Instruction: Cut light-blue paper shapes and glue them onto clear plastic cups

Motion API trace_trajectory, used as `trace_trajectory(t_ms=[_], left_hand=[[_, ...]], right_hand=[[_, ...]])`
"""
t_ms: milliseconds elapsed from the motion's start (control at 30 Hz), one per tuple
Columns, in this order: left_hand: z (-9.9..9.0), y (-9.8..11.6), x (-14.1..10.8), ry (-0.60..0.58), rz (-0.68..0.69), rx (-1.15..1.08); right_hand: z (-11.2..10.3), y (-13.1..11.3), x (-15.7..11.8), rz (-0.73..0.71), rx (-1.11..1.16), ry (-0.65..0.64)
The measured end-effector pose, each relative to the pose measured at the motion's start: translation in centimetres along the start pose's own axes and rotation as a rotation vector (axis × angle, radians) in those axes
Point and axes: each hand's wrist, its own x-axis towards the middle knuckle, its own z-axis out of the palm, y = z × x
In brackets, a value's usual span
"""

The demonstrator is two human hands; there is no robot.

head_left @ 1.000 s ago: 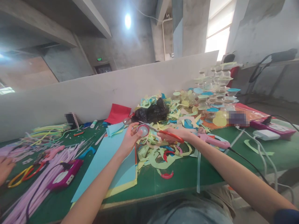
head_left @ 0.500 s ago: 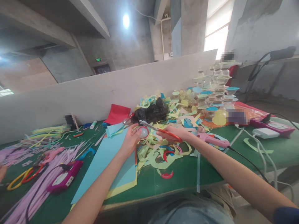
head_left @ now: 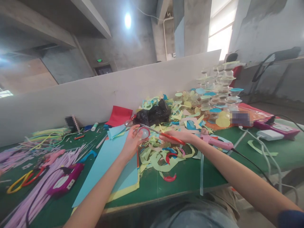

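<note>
My left hand (head_left: 132,141) pinches a small clear plastic dome (head_left: 144,134) with a red edge, above the left side of the scrap heap. In my right hand (head_left: 181,136) is a pair of scissors (head_left: 174,138) with red-orange handles. Their metal blades point left and lie along the far upper side of the dome's red edge. Whether the blades are parted is too small to tell. Beneath both hands lie pale green, blue and red paper offcuts (head_left: 163,161). A stack of light blue paper sheets (head_left: 104,174) lies under my left forearm.
Stacked clear domes with paper discs (head_left: 220,91) stand at the back right. A pink glue gun (head_left: 219,144) with a cable lies by my right forearm. A black plastic bag (head_left: 153,114) sits behind the scraps. Purple strips (head_left: 57,177) and a magenta box (head_left: 67,180) lie left.
My left hand has shifted the dome slightly left and turned it a little. The scissors stay close to its edge. At the far left, another person's hand has mostly left the view.
</note>
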Motion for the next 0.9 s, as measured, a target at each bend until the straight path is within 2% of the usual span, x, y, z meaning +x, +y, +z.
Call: trace_trajectory(t_ms=[467,800,900], left_hand=[[0.05,-0.03,0.16,0.043,0.002,0.029],[0.08,-0.77,0.25,0.025,0.007,-0.005],[0.28,-0.69,0.18,0.038,-0.002,-0.018]], right_hand=[[0.15,0.95,0.75,-0.068,-0.03,-0.051],[0.32,0.4,0.49,-0.115,-0.093,-0.027],[0.38,0.03,0.28,-0.059,-0.05,-0.028]])
